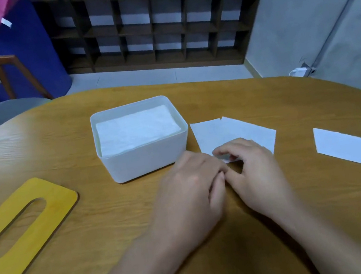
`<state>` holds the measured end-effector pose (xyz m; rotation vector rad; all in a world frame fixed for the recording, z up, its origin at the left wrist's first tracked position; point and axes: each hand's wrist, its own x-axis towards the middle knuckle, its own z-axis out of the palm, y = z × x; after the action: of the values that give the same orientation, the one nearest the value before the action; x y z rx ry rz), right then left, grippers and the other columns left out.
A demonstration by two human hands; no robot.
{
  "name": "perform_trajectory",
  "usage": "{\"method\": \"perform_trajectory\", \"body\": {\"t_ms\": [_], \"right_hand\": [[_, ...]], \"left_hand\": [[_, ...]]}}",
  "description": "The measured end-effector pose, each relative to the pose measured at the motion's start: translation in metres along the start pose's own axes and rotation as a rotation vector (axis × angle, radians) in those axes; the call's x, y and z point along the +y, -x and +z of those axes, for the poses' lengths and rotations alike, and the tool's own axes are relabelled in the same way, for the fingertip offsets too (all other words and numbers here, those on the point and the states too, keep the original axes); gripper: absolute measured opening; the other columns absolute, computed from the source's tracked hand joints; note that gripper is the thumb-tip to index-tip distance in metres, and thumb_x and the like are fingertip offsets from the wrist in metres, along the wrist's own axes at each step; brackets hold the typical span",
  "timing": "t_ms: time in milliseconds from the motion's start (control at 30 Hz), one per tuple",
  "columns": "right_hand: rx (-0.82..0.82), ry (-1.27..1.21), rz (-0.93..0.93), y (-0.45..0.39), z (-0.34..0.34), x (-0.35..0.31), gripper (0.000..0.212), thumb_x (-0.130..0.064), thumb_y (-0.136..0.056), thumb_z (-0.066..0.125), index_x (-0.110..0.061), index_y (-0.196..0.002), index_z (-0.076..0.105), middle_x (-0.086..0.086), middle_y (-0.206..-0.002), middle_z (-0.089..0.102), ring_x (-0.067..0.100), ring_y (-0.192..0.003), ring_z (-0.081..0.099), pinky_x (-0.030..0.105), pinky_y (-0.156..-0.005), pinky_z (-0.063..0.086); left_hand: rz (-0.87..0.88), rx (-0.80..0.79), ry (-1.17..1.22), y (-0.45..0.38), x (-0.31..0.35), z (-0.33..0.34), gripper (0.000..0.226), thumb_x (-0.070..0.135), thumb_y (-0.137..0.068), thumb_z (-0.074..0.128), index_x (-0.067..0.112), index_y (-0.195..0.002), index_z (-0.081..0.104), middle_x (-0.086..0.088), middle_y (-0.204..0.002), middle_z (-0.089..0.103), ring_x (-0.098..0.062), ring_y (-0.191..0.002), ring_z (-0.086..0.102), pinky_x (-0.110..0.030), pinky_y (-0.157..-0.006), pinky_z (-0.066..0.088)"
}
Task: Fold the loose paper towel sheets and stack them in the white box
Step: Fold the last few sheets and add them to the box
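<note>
Sheet (233, 132) beside white box (144, 153) | both hands pinch its near edge

Soft, even indoor light; wide-angle view, slightly soft

The counter (281, 203) shows a pale sheen at its far left, and only faint shadows lie under the hands and beside the box (149, 156). The towels in the box are nearly blown out. Straight lines bow toward the edges, the shelf (157, 30) curves, and the corners look smeared and dim.
</note>
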<state>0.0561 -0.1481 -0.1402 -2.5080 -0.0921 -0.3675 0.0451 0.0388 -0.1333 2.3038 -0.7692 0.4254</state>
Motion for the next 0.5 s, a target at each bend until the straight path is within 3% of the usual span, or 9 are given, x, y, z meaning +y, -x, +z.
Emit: {"method": "perform_trajectory", "body": {"t_ms": [100, 167, 333, 400, 500], "right_hand": [[-0.098, 0.132, -0.023, 0.001, 0.003, 0.003, 0.042, -0.048, -0.093, 0.059, -0.03, -0.127, 0.076, -0.014, -0.127, 0.067, 0.017, -0.122, 0.057, 0.042, -0.107, 0.043], [-0.128, 0.183, -0.053, 0.006, 0.005, 0.008, 0.042, -0.057, -0.097, 0.054, -0.033, -0.125, 0.075, -0.015, -0.127, 0.062, 0.015, -0.123, 0.053, 0.039, -0.107, 0.039], [0.05, 0.164, -0.092, 0.023, -0.007, 0.022, 0.039, -0.066, -0.093, 0.067, -0.028, -0.084, 0.066, -0.015, -0.09, 0.062, 0.014, -0.093, 0.059, 0.035, -0.097, 0.04], [0.059, 0.208, -0.107, 0.029, -0.012, 0.021, 0.045, -0.069, -0.089, 0.071, -0.026, -0.08, 0.061, -0.014, -0.084, 0.058, 0.016, -0.087, 0.058, 0.035, -0.097, 0.04], [0.013, 0.246, -0.126, 0.035, -0.017, 0.015, 0.038, -0.065, -0.09, 0.068, -0.027, -0.09, 0.065, -0.013, -0.09, 0.061, 0.016, -0.092, 0.059, 0.037, -0.095, 0.043]], "left_hand": [[-0.076, -0.027, 0.034, -0.002, -0.007, 0.007, 0.014, 0.024, -0.104, 0.061, 0.028, -0.11, 0.073, 0.015, -0.106, 0.07, -0.013, -0.103, 0.06, -0.039, -0.088, 0.053], [-0.11, -0.04, 0.073, -0.004, -0.012, 0.008, 0.016, 0.018, -0.104, 0.064, 0.028, -0.112, 0.073, 0.017, -0.108, 0.07, -0.009, -0.105, 0.06, -0.034, -0.092, 0.051], [-0.142, -0.076, 0.101, 0.001, -0.016, 0.007, 0.023, 0.01, -0.103, 0.067, 0.027, -0.118, 0.074, 0.02, -0.112, 0.069, -0.005, -0.112, 0.062, -0.022, -0.096, 0.048], [-0.138, -0.074, 0.108, 0.003, -0.018, 0.008, 0.027, 0.006, -0.102, 0.066, 0.026, -0.118, 0.073, 0.02, -0.114, 0.069, -0.007, -0.115, 0.062, -0.023, -0.098, 0.048], [-0.131, -0.069, 0.1, 0.002, -0.015, 0.008, 0.031, 0.002, -0.101, 0.066, 0.026, -0.12, 0.074, 0.02, -0.117, 0.069, -0.008, -0.117, 0.063, -0.024, -0.1, 0.048]]}}
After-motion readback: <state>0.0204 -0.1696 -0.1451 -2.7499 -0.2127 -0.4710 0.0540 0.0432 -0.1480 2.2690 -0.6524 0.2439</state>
